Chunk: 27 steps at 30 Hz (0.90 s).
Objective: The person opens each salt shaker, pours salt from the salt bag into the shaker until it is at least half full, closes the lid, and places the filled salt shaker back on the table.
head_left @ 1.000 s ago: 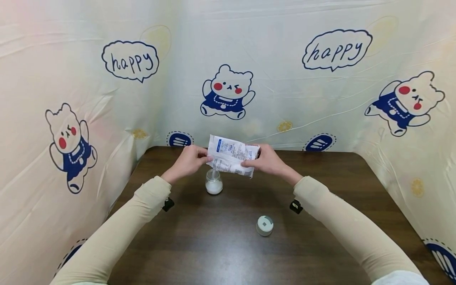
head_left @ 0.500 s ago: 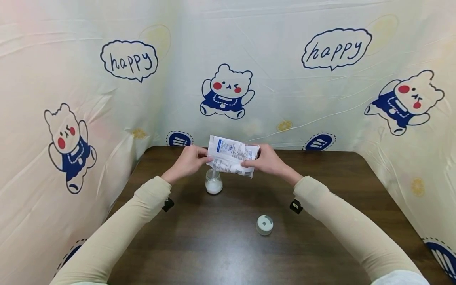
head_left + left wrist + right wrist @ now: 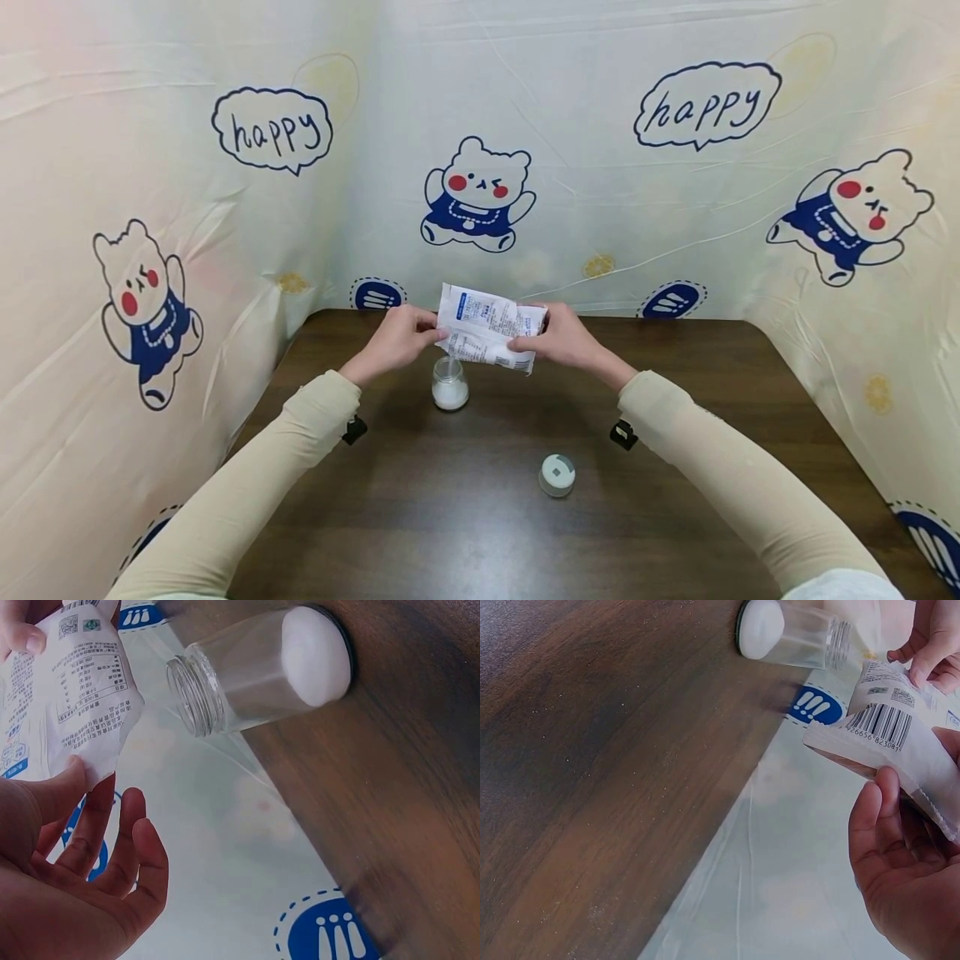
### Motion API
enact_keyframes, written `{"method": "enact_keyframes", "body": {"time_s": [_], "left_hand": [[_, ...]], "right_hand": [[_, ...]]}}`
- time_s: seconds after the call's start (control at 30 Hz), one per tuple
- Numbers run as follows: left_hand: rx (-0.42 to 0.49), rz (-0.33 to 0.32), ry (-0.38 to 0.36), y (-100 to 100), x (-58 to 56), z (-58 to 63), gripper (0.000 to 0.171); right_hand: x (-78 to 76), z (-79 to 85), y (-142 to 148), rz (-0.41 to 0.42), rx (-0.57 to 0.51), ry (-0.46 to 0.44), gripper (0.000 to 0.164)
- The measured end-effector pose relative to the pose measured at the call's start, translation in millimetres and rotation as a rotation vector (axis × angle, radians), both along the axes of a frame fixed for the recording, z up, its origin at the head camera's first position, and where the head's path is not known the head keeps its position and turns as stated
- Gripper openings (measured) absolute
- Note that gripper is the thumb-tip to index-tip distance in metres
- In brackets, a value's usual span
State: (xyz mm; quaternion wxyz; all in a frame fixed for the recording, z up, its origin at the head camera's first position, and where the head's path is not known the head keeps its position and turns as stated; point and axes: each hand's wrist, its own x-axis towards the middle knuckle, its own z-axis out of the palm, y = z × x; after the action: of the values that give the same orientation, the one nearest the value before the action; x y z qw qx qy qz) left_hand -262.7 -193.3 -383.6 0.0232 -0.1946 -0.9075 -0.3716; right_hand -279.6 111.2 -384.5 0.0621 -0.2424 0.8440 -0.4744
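A white printed packet (image 3: 483, 327) is held tilted above the table, its torn left corner over a glass jar (image 3: 450, 392). My left hand (image 3: 396, 340) pinches that corner between thumb and forefinger; its other fingers curve loosely in the left wrist view. At the packet's other end my right hand (image 3: 568, 337) grips it, thumb on the near face. The barcode (image 3: 881, 725) shows in the right wrist view. The jar stands upright and uncapped, with white powder (image 3: 316, 656) at its bottom. A pale streak shows at its mouth in the head view; whether powder is falling is hard to tell.
A round, white-topped lid-like piece (image 3: 557, 475) with a small grey square lies nearer on the dark wooden table (image 3: 420, 517). Tiny white specks dot the tabletop in the right wrist view. A printed curtain (image 3: 570, 217) encloses the table's back and sides.
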Motion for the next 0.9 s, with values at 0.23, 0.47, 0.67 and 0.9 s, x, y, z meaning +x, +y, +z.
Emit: {"method": "enact_keyframes", "body": {"time_s": [0.23, 0.47, 0.67, 0.9], "left_hand": [[-0.008, 0.004, 0.001, -2.4, 0.2, 0.1, 0.015], [-0.013, 0.012, -0.006, -3.2, 2.7, -1.0, 0.016], [-0.020, 0.013, 0.000, -2.8, 4.3, -1.7, 0.014], [-0.018, 0.007, -0.004, -2.8, 3.6, -4.1, 0.014]], "right_hand": [[0.1, 0.7, -2.3, 0.008, -0.007, -0.003, 0.048], [-0.7, -1.3, -3.8, 0.023, -0.010, 0.003, 0.048], [-0.6, -3.1, -4.1, 0.023, -0.004, 0.021, 0.048], [-0.9, -3.4, -3.9, 0.019, 0.006, 0.028, 0.046]]}}
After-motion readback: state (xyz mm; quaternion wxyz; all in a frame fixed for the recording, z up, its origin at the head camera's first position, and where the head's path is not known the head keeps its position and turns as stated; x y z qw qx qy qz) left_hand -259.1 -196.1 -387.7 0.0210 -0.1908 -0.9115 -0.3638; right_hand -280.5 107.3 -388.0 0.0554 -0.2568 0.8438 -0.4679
